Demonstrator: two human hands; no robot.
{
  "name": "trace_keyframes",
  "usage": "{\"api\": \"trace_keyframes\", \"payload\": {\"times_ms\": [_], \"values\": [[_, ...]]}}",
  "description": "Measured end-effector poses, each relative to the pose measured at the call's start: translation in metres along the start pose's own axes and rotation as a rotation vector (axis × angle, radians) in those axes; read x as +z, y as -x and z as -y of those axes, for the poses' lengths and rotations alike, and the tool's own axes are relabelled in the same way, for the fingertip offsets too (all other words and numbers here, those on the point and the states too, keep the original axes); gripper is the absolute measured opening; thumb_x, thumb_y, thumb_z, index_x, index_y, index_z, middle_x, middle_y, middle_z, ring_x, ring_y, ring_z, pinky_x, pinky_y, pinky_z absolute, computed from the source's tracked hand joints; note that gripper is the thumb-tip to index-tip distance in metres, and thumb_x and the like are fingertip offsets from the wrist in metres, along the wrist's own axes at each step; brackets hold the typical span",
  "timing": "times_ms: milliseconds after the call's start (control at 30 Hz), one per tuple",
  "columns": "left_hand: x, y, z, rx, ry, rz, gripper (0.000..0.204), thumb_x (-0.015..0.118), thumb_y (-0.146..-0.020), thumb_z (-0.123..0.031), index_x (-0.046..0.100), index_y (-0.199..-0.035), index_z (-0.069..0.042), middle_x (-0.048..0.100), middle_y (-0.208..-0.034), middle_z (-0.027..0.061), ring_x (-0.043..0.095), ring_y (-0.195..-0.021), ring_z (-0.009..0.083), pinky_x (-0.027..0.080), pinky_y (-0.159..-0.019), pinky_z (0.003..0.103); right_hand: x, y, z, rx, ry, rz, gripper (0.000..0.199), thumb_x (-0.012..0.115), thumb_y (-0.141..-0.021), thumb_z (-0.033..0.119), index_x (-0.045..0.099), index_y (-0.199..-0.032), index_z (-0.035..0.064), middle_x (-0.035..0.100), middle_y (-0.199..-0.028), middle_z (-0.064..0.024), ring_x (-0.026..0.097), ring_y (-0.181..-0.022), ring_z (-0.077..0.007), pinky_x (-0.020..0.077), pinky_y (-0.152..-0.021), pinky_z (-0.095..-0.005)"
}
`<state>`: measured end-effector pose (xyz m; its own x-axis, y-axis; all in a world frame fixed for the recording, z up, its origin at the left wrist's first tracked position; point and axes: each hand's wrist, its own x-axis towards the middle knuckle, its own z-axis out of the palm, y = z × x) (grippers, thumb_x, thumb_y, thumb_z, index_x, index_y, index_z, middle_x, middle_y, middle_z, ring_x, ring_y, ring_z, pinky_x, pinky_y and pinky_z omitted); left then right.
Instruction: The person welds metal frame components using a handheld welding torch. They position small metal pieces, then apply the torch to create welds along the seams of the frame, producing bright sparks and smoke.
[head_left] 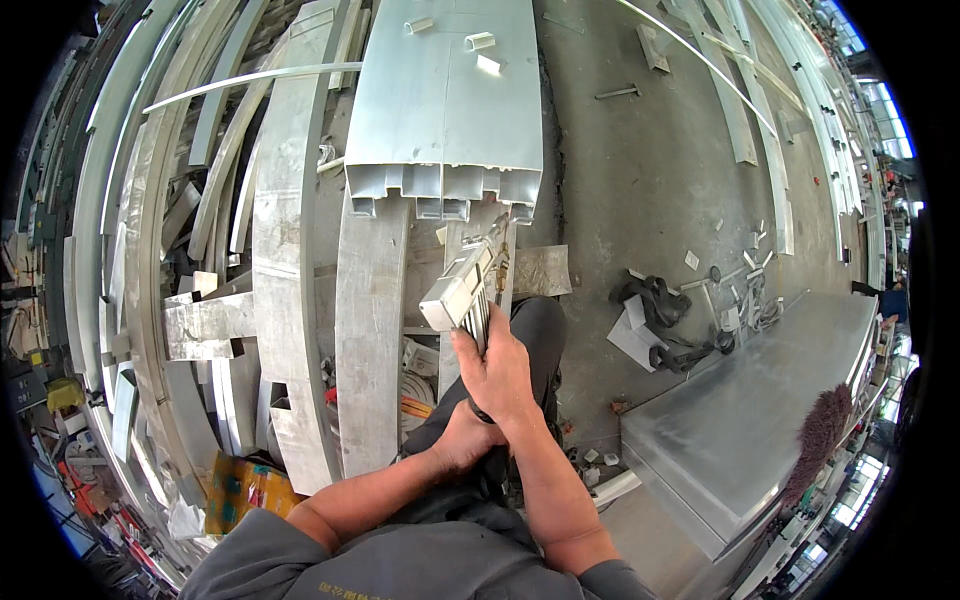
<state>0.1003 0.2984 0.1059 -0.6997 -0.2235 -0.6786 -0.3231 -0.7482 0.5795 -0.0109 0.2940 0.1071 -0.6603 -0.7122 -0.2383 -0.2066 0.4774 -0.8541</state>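
My right hand is closed around a short, boxy silver metal piece with long grooves, which looks like a cut aluminium profile. Its far end points at the open cut end of a wide hollow aluminium profile. Beside it runs a thin brass-coloured part; whether the two are joined I cannot tell. My left hand is tucked against the right wrist, its fingers hidden. A small dark rounded edge shows between the hands. Small white offcuts lie on top of the wide profile.
Long metal bars crowd the left side. A large grey metal slab stands at lower right, with a dark reddish brush-like thing along its edge. Black straps and scraps lie on the concrete floor. A yellow-orange box sits at lower left.
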Motion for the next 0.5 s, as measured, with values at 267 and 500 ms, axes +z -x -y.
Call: {"api": "trace_keyframes", "payload": {"times_ms": [267, 500], "values": [[-0.002, -0.008, 0.002, -0.045, 0.059, 0.016, 0.016, 0.069, -0.077, 0.005, 0.065, -0.092, 0.003, 0.069, -0.082, 0.0095, 0.067, -0.073, 0.0195, 0.054, -0.067, 0.033, -0.003, -0.006, -0.004, 0.037, -0.004, 0.002, 0.048, 0.062, -0.096, 0.031, 0.051, -0.126, -0.0045, 0.069, -0.085, -0.0244, 0.069, -0.081, -0.0428, 0.0537, -0.07, -0.0454], [-0.008, -0.015, 0.006, -0.065, 0.075, 0.009, 0.013, 0.067, -0.076, 0.006, 0.065, -0.089, 0.004, 0.069, -0.08, 0.0109, 0.066, -0.067, 0.0205, 0.053, -0.061, 0.034, -0.002, -0.013, -0.004, 0.091, -0.012, 0.024, 0.047, 0.063, -0.096, 0.031, 0.052, -0.124, -0.005, 0.069, -0.085, -0.0254, 0.069, -0.082, -0.0431, 0.0536, -0.071, -0.0458]]}}
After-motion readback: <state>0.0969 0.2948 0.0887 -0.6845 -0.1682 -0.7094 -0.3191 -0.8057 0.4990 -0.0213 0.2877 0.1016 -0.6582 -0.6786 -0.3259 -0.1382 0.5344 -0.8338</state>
